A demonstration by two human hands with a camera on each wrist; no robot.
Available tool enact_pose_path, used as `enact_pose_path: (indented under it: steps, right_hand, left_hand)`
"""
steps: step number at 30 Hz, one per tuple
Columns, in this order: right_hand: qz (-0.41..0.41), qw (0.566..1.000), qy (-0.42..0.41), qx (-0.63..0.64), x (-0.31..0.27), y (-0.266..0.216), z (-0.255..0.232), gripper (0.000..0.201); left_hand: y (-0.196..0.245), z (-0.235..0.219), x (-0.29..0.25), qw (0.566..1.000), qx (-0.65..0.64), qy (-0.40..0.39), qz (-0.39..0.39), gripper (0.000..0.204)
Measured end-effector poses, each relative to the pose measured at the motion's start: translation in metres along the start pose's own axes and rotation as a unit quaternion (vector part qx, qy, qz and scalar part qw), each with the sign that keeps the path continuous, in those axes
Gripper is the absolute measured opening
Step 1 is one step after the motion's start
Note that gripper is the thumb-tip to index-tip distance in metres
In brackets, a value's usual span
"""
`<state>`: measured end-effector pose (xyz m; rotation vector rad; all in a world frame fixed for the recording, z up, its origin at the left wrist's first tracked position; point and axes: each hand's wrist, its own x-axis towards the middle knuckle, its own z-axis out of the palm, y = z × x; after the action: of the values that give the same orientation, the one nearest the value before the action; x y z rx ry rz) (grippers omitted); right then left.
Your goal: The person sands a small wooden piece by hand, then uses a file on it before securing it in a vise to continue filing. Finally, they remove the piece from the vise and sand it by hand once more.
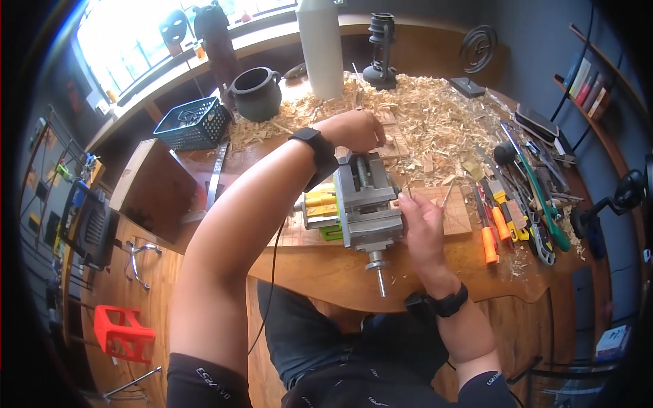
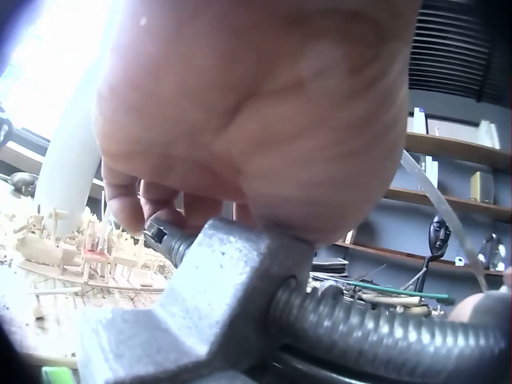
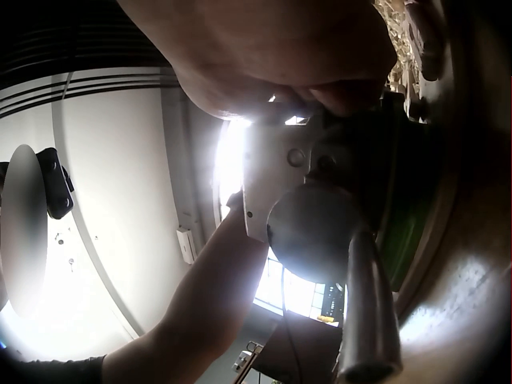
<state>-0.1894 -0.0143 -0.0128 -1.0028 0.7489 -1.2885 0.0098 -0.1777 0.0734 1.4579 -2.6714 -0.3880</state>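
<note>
A grey metal vise (image 1: 367,204) stands near the table's front edge. My left hand (image 1: 354,130) is at its far end, palm down with the fingers bent; in the left wrist view the left hand (image 2: 256,120) hangs over the vise's metal end (image 2: 204,296), fingertips beside a dark slotted rod (image 2: 168,240). Whether they hold it is unclear. At the vise's right side my right hand (image 1: 425,228) pinches a small wooden piece (image 1: 394,203) by the jaws. The right wrist view shows the right hand (image 3: 280,56) above the dark vise (image 3: 316,228), its fingertips hidden.
Wood shavings (image 1: 428,122) cover the table's far part. Knives and other tools (image 1: 524,197) lie at the right. A dark pot (image 1: 256,94), a blue basket (image 1: 192,124), a white bottle (image 1: 321,51) and a wooden box (image 1: 153,187) stand left and behind. A cable hangs by the left arm.
</note>
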Motion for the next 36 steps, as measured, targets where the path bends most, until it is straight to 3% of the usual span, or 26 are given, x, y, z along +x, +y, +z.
enact_pose_path:
  steps: [2, 4, 5, 6, 8, 9, 14, 16, 18, 20, 21, 24, 26, 28, 34, 35, 36]
  right_hand:
    - [0.002, 1.0, -0.014, -0.014, 0.001, -0.001, 0.0, 0.023]
    - [0.009, 1.0, 0.006, 0.008, 0.001, -0.002, 0.004, 0.022]
    - [0.008, 1.0, 0.006, 0.007, 0.001, -0.002, 0.004, 0.022]
    - [0.017, 1.0, 0.004, 0.009, 0.0, -0.001, 0.002, 0.022]
    - [0.025, 1.0, 0.005, 0.013, 0.0, -0.002, -0.001, 0.021]
    - [0.029, 0.999, 0.012, 0.012, -0.001, -0.003, -0.002, 0.021]
    - [0.048, 0.998, 0.021, 0.025, 0.007, -0.017, -0.041, 0.023]
    - [-0.027, 0.986, 0.043, -0.157, 0.016, -0.023, -0.061, 0.025]
    - [-0.037, 0.971, 0.049, -0.23, 0.027, -0.019, -0.092, 0.03]
    - [-0.011, 0.874, 0.09, -0.477, 0.028, -0.027, -0.102, 0.034]
    - [-0.011, 0.874, 0.093, -0.478, 0.028, -0.03, -0.105, 0.034]
    - [-0.028, 0.819, 0.164, -0.549, 0.027, -0.04, -0.11, 0.04]
    - [-0.026, 0.803, 0.168, -0.571, 0.023, -0.048, -0.114, 0.039]
    - [0.045, 0.762, 0.141, -0.63, 0.02, -0.047, -0.119, 0.035]
    - [-0.02, 0.733, 0.155, -0.663, 0.003, -0.055, -0.1, 0.037]
    - [-0.015, 0.742, 0.164, -0.65, 0.006, -0.053, -0.106, 0.038]
    - [-0.083, 0.768, 0.182, -0.609, 0.01, -0.046, -0.113, 0.034]
  left_hand:
    - [-0.008, -0.002, 0.005, 1.0, -0.011, -0.013, 0.009, 0.033]
    - [-0.012, -0.005, 0.01, 0.982, 0.074, -0.172, -0.01, 0.037]
    - [0.01, -0.018, -0.004, 0.979, 0.021, -0.176, -0.097, 0.044]
    - [0.015, -0.02, -0.008, 0.979, 0.021, -0.176, -0.096, 0.044]
    - [0.017, -0.02, -0.013, 0.978, -0.061, -0.136, -0.145, 0.056]
    - [0.01, -0.016, -0.015, 0.983, -0.089, -0.109, -0.122, 0.075]
    - [-0.002, -0.014, -0.029, 0.975, -0.106, -0.084, -0.178, 0.087]
    - [-0.004, -0.005, -0.042, 0.987, -0.073, 0.071, -0.125, 0.08]
    - [0.017, -0.014, -0.064, 0.981, -0.074, 0.085, -0.157, 0.072]
    - [0.028, -0.016, -0.083, 0.975, -0.067, 0.135, -0.163, 0.067]
    - [0.027, -0.011, -0.089, 0.97, -0.057, 0.163, -0.173, 0.06]
    - [0.033, -0.01, -0.108, 0.967, -0.066, 0.175, -0.173, 0.057]
    - [0.036, -0.008, -0.118, 0.967, -0.072, 0.176, -0.169, 0.053]
    - [0.043, -0.008, -0.129, 0.971, -0.093, 0.145, -0.166, 0.054]
    - [0.05, 0.005, -0.148, 0.972, -0.082, 0.169, -0.143, 0.049]
    - [0.048, 0.006, -0.152, 0.97, -0.087, 0.167, -0.153, 0.051]
    - [0.046, 0.007, -0.156, 0.968, -0.093, 0.167, -0.162, 0.052]
